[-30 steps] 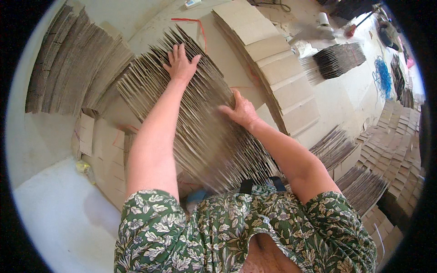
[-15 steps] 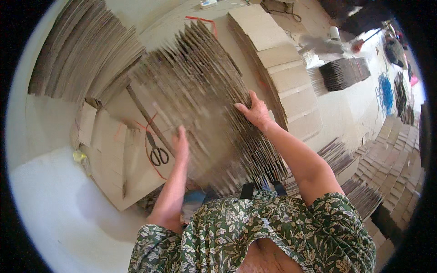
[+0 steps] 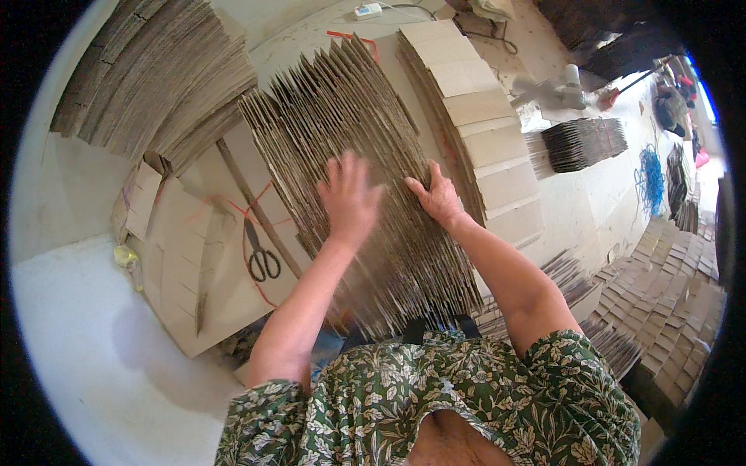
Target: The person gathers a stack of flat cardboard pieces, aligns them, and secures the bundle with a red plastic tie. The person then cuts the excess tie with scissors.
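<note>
Rough, matt cardboard stack [image 3: 398, 242]

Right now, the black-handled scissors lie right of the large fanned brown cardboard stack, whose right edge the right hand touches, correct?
No, the head view shows the scissors left of the stack; the right hand does touch its right edge.

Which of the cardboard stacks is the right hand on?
The central stack, directly before the person, with the right hand at its right edge. That hand is on neither the upper-left stack nor the pale stepped stack further right.
</note>
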`<state>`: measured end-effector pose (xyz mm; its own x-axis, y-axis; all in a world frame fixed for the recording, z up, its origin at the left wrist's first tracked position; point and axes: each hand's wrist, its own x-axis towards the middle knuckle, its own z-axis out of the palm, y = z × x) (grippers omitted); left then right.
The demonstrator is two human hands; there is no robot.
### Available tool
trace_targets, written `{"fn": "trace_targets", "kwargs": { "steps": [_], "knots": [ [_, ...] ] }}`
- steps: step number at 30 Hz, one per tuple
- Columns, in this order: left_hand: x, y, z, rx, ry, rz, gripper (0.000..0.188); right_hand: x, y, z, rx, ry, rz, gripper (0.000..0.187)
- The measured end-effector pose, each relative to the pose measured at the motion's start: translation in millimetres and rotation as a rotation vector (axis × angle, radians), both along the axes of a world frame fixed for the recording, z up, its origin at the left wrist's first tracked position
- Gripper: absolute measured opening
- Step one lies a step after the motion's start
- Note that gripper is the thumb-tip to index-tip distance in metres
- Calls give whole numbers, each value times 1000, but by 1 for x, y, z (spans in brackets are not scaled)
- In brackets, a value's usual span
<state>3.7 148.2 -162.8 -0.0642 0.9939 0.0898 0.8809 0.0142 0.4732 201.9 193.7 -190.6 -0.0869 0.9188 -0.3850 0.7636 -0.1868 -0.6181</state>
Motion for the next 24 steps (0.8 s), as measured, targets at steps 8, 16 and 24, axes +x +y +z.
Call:
{"fn": "trace_targets", "kwargs": {
  "steps": [8,16,24],
  "knots": [
    [27,53,-31,-57,265,-124,54,-4,3,-4,-11,103,-39,61],
    [26,50,-28,-67,240,-117,52,21,9,-29,60,246,-33,70],
    [25,48,-27,-81,252,-113,51,26,17,-30,66,155,19,80]
  ]
}}
